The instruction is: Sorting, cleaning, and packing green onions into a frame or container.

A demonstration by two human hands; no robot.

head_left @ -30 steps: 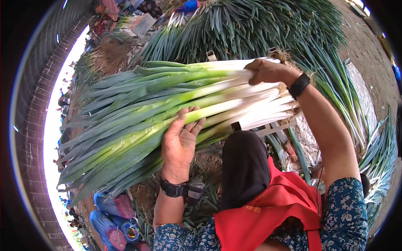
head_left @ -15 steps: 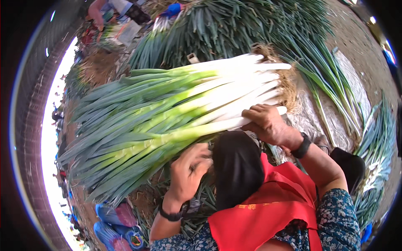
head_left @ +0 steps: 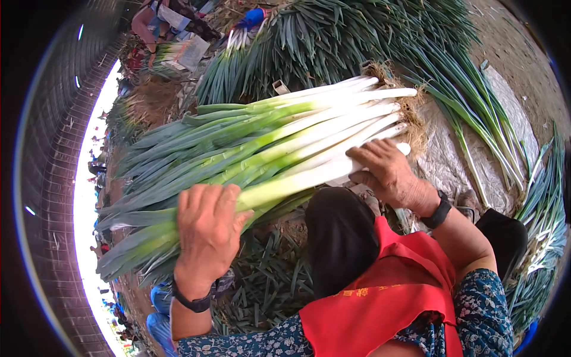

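A big bundle of leeks [head_left: 267, 143] lies across the middle, white stalks and roots to the right, green leaves fanning to the left. My left hand [head_left: 205, 229] presses down on the near green part of the bundle, fingers curled over the stalks. On the white stalk ends at the near right rests my right hand [head_left: 386, 172], fingers spread and gripping the lowest stalks. Both wrists wear black bands. A red apron and dark cloth on my body cover the lower middle.
More leeks [head_left: 333, 35] are heaped behind the bundle, and loose ones [head_left: 476, 119] lie on a grey sheet [head_left: 446, 160] to the right. Cut green leaves [head_left: 262, 285] litter the ground below. Another person [head_left: 160, 18] works at the far top left. Blue bags [head_left: 157, 309] sit lower left.
The bundle has come closer and lower toward me. My right hand slid from the root end down to the near stalks. My left hand shifted left onto the green part.
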